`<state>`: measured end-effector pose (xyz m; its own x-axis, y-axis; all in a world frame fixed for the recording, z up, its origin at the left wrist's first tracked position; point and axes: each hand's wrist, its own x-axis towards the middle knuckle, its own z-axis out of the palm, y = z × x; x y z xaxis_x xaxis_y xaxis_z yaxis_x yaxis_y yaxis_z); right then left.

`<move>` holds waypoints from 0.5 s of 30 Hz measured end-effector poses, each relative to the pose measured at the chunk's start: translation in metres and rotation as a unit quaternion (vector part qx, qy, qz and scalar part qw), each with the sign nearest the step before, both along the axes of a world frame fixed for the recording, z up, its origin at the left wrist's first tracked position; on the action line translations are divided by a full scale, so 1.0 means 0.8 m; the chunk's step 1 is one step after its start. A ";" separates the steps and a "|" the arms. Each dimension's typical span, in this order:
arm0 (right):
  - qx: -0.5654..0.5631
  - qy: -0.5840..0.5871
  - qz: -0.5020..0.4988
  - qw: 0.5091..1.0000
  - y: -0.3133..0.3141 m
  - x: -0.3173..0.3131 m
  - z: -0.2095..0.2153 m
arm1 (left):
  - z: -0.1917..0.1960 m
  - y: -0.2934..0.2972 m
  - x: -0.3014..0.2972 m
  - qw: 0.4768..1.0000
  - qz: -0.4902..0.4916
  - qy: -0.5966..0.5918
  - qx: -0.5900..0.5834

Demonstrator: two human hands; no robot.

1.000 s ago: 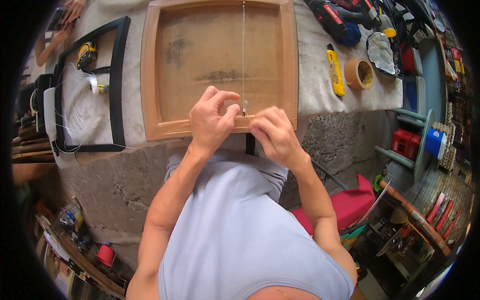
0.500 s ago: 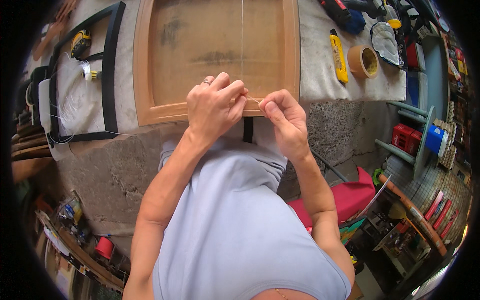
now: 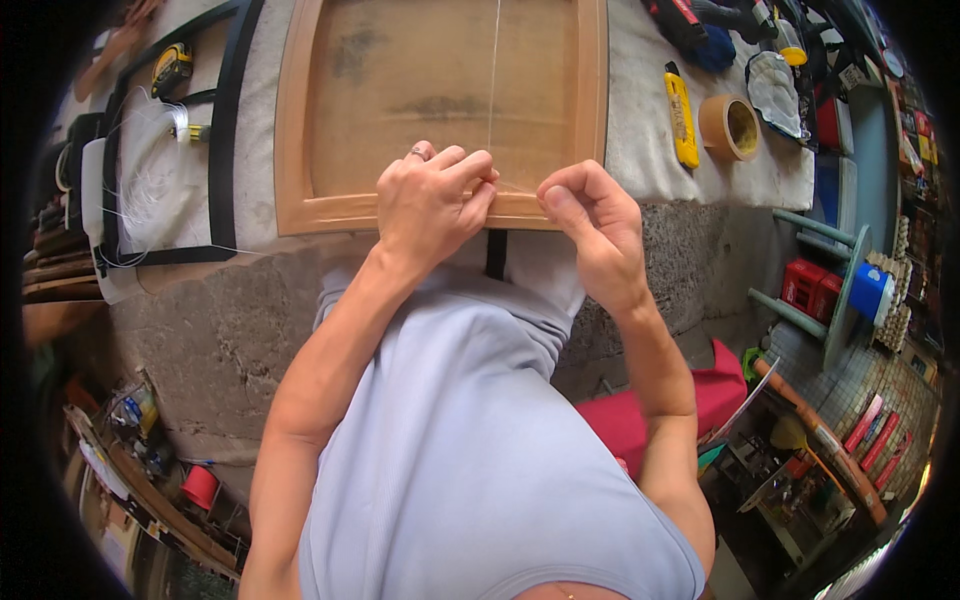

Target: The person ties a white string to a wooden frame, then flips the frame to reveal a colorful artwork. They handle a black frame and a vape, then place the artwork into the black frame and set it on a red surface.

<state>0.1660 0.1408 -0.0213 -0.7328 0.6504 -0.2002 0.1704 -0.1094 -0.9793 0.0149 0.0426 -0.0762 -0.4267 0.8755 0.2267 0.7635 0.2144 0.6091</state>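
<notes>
the cord (image 3: 494,80) already runs across the frame (image 3: 340,212)
we have not released it yet: left fingers (image 3: 468,170) pressed together, right fingers (image 3: 580,180) clamped on its near part.

On the desk (image 3: 640,110), right side, a yellow cutter (image 3: 681,120) is parked just beside a tape roll (image 3: 712,128); over far left, a tape measure (image 3: 172,70) is ringed by a black frame (image 3: 224,130); near left, a red bucket (image 3: 200,487) is spotted!
</notes>
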 end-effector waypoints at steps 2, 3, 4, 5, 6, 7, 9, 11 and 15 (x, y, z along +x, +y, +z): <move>-0.052 0.064 -0.013 0.996 -0.005 -0.002 -0.003 | 0.002 -0.001 -0.003 0.998 0.008 -0.064 0.015; -0.082 0.111 -0.022 0.990 -0.009 -0.003 -0.005 | 0.004 -0.003 -0.004 0.992 0.023 -0.121 0.026; -0.113 0.157 -0.031 0.981 -0.013 -0.004 -0.006 | 0.007 -0.004 -0.004 0.983 0.033 -0.178 0.040; -0.117 0.173 -0.026 0.978 -0.016 -0.006 -0.008 | 0.009 -0.005 -0.006 0.983 0.041 -0.179 0.011; -0.122 0.189 -0.021 0.974 -0.018 -0.007 -0.010 | 0.012 -0.004 -0.008 0.982 0.045 -0.181 -0.013; -0.127 0.207 -0.026 0.970 -0.020 -0.008 -0.012 | 0.015 -0.003 -0.009 0.980 0.056 -0.185 -0.045; -0.118 0.215 -0.026 0.969 -0.023 -0.012 -0.018 | 0.019 0.004 -0.008 0.983 0.011 -0.152 -0.100; -0.094 0.210 -0.042 0.972 -0.022 -0.016 -0.026 | 0.024 0.011 -0.009 0.967 0.006 -0.193 -0.164; 0.021 0.085 -0.099 0.991 -0.009 -0.029 -0.046 | 0.031 0.017 -0.018 0.922 0.016 -0.291 -0.254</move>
